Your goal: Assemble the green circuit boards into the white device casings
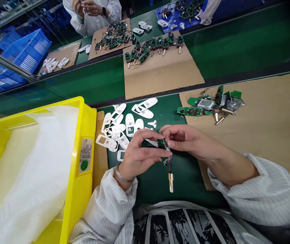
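Between my two hands is a green circuit board (164,160), partly hidden by fingers. My left hand (142,150) grips it from the left, a metal bracelet at the wrist. On the board's upper right, my right hand (185,140) pinches its edge with thumb and forefinger. A brass cylinder (170,183) dangles below the board on thin red and dark wires. Just beyond my left hand lie several white plastic shells (120,127), scattered on the green table (155,186). To the right, more boards with wires and brass cylinders (208,105) are heaped on cardboard.
A yellow bin (80,142) lined with white sheet stands at the left. Cardboard (261,135) covers the right side. Across the dark rail, another cardboard (162,78) bears a row of boards. A co-worker's hands (91,7) work at the far side, near blue baskets (28,54).
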`<action>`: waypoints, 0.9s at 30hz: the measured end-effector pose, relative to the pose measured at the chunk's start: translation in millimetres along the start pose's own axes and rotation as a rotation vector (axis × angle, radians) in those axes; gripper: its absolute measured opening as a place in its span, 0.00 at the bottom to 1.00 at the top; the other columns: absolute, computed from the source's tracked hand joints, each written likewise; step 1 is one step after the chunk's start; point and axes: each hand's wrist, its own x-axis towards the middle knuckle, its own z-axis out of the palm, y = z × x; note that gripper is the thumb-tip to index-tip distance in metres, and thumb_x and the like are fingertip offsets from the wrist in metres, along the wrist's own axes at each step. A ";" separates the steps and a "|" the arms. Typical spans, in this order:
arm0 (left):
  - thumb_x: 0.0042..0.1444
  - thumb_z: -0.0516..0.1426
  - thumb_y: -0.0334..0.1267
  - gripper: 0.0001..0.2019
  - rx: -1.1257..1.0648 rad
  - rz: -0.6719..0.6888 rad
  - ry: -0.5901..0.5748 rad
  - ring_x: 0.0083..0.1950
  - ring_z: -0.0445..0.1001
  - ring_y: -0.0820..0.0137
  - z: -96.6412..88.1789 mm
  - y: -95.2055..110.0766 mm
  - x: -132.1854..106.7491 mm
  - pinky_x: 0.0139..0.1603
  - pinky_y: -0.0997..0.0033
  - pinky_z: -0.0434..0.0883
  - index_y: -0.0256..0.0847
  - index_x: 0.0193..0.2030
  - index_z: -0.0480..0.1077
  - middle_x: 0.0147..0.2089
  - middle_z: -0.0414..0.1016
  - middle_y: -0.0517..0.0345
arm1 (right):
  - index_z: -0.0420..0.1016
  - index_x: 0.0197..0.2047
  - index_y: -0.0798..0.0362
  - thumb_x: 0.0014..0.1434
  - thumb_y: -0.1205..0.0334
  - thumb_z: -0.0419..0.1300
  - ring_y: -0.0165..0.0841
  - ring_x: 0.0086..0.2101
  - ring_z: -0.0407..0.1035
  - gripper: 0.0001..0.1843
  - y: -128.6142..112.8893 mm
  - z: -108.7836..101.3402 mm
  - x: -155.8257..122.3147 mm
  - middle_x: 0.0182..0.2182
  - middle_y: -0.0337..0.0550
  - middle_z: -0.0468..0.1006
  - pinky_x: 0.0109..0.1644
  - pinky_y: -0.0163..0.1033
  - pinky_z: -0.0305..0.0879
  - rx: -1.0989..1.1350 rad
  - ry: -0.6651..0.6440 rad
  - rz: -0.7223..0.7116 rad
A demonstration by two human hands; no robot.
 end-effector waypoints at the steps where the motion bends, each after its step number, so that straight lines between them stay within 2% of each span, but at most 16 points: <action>1: 0.54 0.64 0.32 0.09 -0.002 0.002 0.008 0.51 0.70 0.65 0.2 -0.3 -0.1 0.49 0.60 0.75 0.44 0.42 0.77 0.50 0.69 0.51 | 0.67 0.28 0.54 0.55 0.46 0.67 0.30 0.33 0.62 0.21 0.2 1.9 -0.1 0.32 0.41 0.66 0.36 0.35 0.61 -0.022 0.007 -0.026; 6: 0.53 0.64 0.32 0.10 -0.042 -0.012 0.064 0.54 0.71 0.62 1.0 -1.4 -2.1 0.52 0.57 0.74 0.44 0.44 0.76 0.50 0.69 0.52 | 0.65 0.29 0.52 0.60 0.46 0.62 0.31 0.34 0.61 0.20 -0.1 11.0 -1.1 0.34 0.42 0.64 0.34 0.35 0.62 -0.185 0.122 -0.207; 8: 0.53 0.65 0.31 0.11 -0.033 -0.016 0.074 0.54 0.71 0.63 1.0 -1.4 -2.6 0.52 0.57 0.74 0.45 0.44 0.76 0.50 0.69 0.53 | 0.66 0.30 0.52 0.60 0.47 0.63 0.31 0.34 0.62 0.18 -1.0 11.3 -1.5 0.35 0.42 0.66 0.33 0.35 0.62 -0.219 0.146 -0.237; 13: 0.54 0.64 0.32 0.11 -0.003 -0.003 0.061 0.53 0.71 0.64 0.8 -1.4 -2.0 0.50 0.59 0.74 0.46 0.44 0.76 0.51 0.69 0.52 | 0.71 0.36 0.51 0.58 0.50 0.65 0.30 0.30 0.63 0.13 -4.5 5.7 -3.1 0.35 0.41 0.70 0.31 0.35 0.63 -0.224 0.107 -0.176; 20: 0.56 0.62 0.35 0.08 0.071 0.044 -0.005 0.54 0.71 0.63 0.0 0.0 0.9 0.53 0.57 0.74 0.44 0.44 0.75 0.50 0.68 0.52 | 0.67 0.31 0.52 0.62 0.49 0.60 0.32 0.32 0.64 0.15 -5.0 1.6 -5.1 0.32 0.42 0.70 0.33 0.37 0.63 -0.354 0.087 -0.137; 24: 0.60 0.59 0.37 0.07 0.039 0.049 0.017 0.57 0.69 0.61 5.4 -1.8 -1.9 0.54 0.54 0.73 0.43 0.44 0.71 0.51 0.66 0.51 | 0.64 0.33 0.52 0.68 0.59 0.52 0.33 0.36 0.63 0.11 -0.7 9.9 -6.5 0.35 0.43 0.67 0.39 0.38 0.61 -0.553 0.139 -0.337; 27: 0.59 0.59 0.33 0.09 0.034 0.024 0.092 0.53 0.71 0.65 12.1 -3.4 -5.4 0.50 0.60 0.74 0.43 0.46 0.67 0.51 0.65 0.51 | 0.61 0.35 0.51 0.69 0.64 0.49 0.32 0.37 0.61 0.08 4.6 18.7 -7.7 0.36 0.42 0.65 0.39 0.37 0.60 -0.570 0.238 -0.468</action>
